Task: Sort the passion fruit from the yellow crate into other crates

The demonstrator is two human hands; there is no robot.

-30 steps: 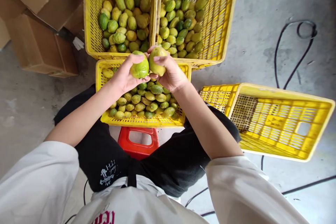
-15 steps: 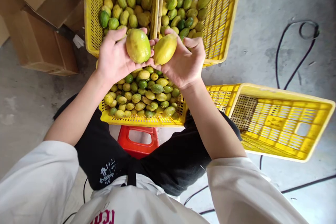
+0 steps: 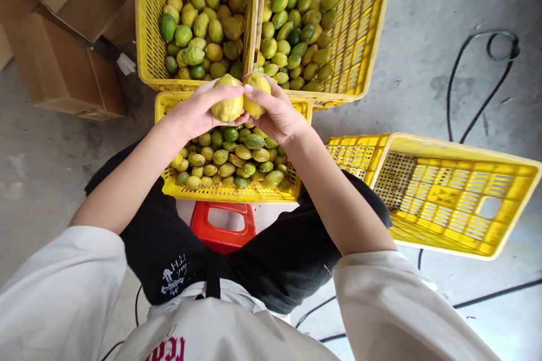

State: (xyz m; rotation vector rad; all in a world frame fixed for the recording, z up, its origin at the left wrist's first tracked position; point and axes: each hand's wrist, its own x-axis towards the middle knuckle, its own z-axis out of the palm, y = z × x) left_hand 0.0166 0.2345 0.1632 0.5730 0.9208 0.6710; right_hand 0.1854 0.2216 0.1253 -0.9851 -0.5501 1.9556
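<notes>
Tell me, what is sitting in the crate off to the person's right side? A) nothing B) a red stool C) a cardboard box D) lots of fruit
A: the tipped yellow crate on the right shows only its bare slotted bottom, while the near crate under the left hand and right hand is full of fruit.

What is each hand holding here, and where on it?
Left hand grips a yellow-green fruit around its side; right hand grips another fruit likewise.
</notes>
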